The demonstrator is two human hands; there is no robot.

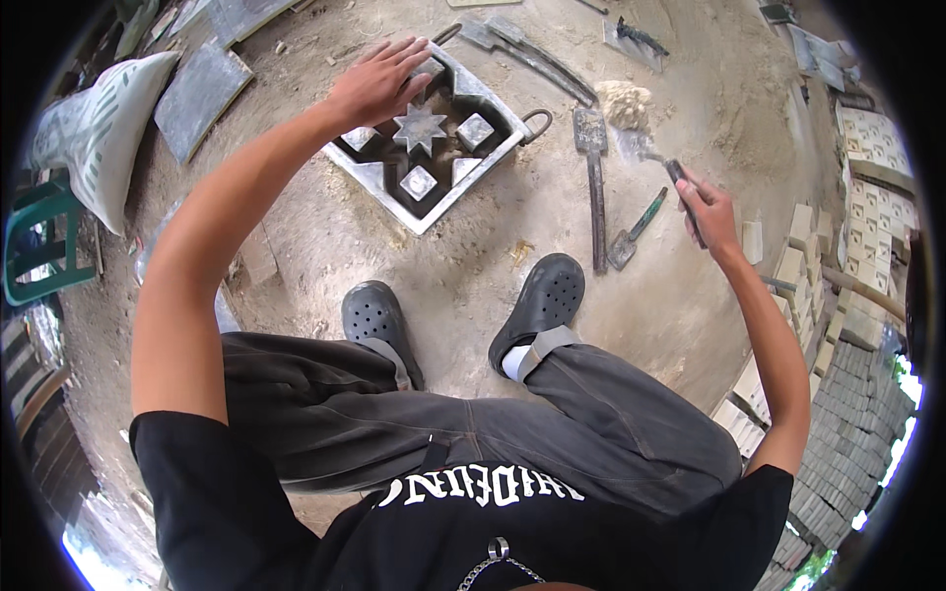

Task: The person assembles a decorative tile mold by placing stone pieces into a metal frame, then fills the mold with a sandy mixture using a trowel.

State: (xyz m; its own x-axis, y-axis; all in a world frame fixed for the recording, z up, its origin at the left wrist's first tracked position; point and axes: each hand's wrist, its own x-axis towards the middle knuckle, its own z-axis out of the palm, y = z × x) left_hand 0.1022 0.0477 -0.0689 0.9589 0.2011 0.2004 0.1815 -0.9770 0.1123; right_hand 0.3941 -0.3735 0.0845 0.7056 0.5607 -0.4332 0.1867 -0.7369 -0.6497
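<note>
My left hand (382, 85) lies with fingers stretched out over the far left edge of a square metal mold (459, 194). Inside the mold are a raised eight-pointed star (420, 128) and several square blocks; looped handles stick out at its corners. In my right hand (709, 213) is the dark handle of a trowel (674, 171), gripped by wrapped fingers. Its blade, smeared by motion, is beside a small heap of pale powder (624, 101). Between the mold and my right hand lie a long flat-headed metal bar (595, 187) and a small green-handled trowel (639, 229).
Two more long metal tools (532, 59) lie beyond the mold. At left are a white sack (103, 123), a grey slab (202, 98) and a green plastic stool (44, 241). Stacked tiles (847, 394) line the right side. My feet in dark clogs (542, 295) stand near the mold.
</note>
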